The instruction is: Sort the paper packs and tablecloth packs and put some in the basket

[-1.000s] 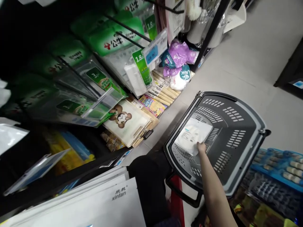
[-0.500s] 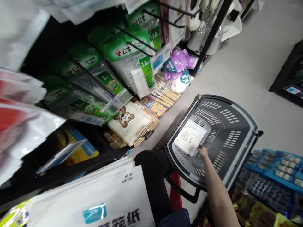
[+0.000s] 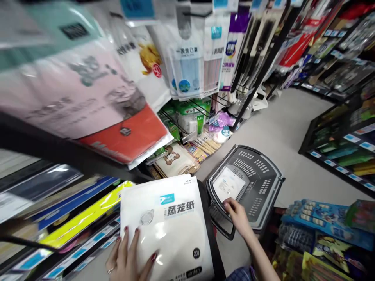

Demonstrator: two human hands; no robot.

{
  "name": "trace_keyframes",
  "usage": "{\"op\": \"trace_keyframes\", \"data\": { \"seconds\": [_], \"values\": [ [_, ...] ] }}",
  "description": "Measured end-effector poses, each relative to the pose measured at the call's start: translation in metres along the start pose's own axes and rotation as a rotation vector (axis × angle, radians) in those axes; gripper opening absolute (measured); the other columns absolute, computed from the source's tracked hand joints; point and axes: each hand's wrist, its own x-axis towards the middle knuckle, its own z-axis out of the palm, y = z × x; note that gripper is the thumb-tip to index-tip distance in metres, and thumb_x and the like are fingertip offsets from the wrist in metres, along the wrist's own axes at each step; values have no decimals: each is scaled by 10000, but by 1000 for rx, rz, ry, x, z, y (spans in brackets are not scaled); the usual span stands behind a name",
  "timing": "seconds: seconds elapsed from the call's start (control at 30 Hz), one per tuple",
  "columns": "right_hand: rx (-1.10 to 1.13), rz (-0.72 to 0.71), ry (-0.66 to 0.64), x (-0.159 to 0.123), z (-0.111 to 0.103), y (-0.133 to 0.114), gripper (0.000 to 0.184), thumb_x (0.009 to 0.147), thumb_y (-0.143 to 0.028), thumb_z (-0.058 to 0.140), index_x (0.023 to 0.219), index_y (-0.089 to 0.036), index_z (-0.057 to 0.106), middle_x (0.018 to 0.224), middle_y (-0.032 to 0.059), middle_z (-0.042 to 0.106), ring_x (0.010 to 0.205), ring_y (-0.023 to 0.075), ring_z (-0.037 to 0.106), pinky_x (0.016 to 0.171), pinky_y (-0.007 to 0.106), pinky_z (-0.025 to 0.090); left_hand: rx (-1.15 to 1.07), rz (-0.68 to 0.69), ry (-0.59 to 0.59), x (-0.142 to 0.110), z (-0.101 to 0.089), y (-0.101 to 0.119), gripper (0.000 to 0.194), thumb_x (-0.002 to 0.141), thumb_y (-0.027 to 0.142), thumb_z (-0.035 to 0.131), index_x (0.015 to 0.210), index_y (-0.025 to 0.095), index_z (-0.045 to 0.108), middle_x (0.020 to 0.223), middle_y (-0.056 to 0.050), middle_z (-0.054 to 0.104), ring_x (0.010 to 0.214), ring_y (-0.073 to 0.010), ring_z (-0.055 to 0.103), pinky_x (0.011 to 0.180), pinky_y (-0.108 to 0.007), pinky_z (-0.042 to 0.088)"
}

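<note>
Spread fingers of my left hand [image 3: 129, 255] lie on the front of a white packet of steamer paper [image 3: 175, 218], at the lower left edge of its stack. The packet faces up, with a blue label and dark lettering. My right hand [image 3: 237, 214] is over the near rim of a grey shopping basket [image 3: 265, 183]. Its fingers are bent and slightly apart, with nothing visible in them. Inside the basket lies a flat white packet [image 3: 228, 182], printed side up, just beyond my right fingertips.
Hanging packets [image 3: 189, 58] crowd the rack ahead and left. A clipboard [image 3: 175, 158] and chopstick packs [image 3: 208, 142] lie on the low shelf. Blue snack packs [image 3: 316, 218] are stacked at right. Grey floor [image 3: 281, 117] runs between the shelves.
My right hand has come away from the packet in the basket, back toward me. My left hand has come into view on the steamer paper. The view has tilted up.
</note>
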Motion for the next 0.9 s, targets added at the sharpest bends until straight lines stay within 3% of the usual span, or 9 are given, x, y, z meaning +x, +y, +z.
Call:
{"op": "trace_keyframes", "data": {
  "seconds": [0.1, 0.23, 0.43, 0.67, 0.8, 0.9],
  "values": [
    [-4, -71, -83, -45, 26, -59, 204, 789, -368, 435, 747, -186, 517, 634, -11, 548, 589, 133, 500, 549, 229, 348, -45, 25, 82, -9, -6, -3, 682, 746, 476, 470, 1328, 194, 253, 1366, -140, 276, 1247, -340, 188, 965, -505, 223],
    [-108, -45, -22, -80, 54, -87, 142, 693, -308, 532, 762, -194, 483, 626, -18, 545, 588, 147, 512, 558, 240, 345, -89, -3, 131, -16, -12, -7, 611, 742, 478, 487, 1253, 159, 387, 1233, -153, 411, 1155, -323, 300, 937, -489, 236],
    [-264, 3, 140, -100, 59, -92, 143, 652, -308, 531, 715, -203, 457, 627, -1, 547, 596, 166, 512, 565, 256, 332, -221, -42, 41, -14, -35, -7, 471, 752, 371, 516, 1200, 236, 458, 1128, -95, 479, 1052, -299, 378, 887, -474, 282],
    [-145, 60, -1, -92, 61, -77, 239, 611, -373, 568, 728, -173, 509, 610, 9, 579, 576, 165, 524, 525, 247, 340, -756, -52, -34, -4, -51, -15, 484, 695, 149, 529, 1167, 241, 481, 1132, -42, 509, 1045, -208, 481, 886, -326, 364],
    [-63, 8, -28, -91, 69, -69, 248, 631, -387, 560, 726, -172, 479, 595, -3, 564, 549, 149, 505, 510, 240, 345, -936, -152, -149, -4, -45, -28, 378, 648, 174, 585, 1026, 194, 595, 986, -46, 619, 916, -224, 544, 788, -318, 403],
    [7, -46, -5, -96, 74, -68, 266, 652, -415, 544, 722, -174, 455, 585, -11, 526, 539, 136, 473, 504, 235, 342, -1001, -205, -134, -8, -38, -35, 296, 643, 220, 605, 931, 166, 642, 871, -49, 653, 776, -203, 565, 704, -296, 411]
  ]
}}
